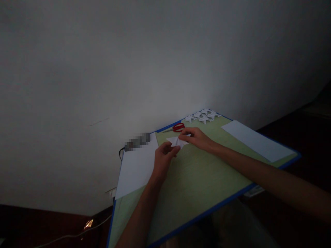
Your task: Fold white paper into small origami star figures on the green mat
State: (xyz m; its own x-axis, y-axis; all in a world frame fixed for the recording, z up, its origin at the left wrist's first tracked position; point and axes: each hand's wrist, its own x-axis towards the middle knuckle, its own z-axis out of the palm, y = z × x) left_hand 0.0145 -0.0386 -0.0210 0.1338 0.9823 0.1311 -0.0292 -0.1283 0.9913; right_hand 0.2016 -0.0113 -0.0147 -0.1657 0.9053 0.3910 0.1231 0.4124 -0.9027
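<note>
A small folded white paper (177,141) lies on a green board with a blue rim (196,217). My left hand (163,159) pinches the paper's near left corner with closed fingers. My right hand (196,137) presses its fingertips down on the paper's right side, fingers bent together. Both forearms reach in from the bottom and right. The light is dim and fine folds in the paper are hard to make out.
Red-handled scissors (178,127) lie just behind the paper. Several folded white paper pieces (203,116) are heaped at the board's far corner. One white sheet (136,167) lies at the left, a white strip (257,140) at the right. A pale wall stands behind.
</note>
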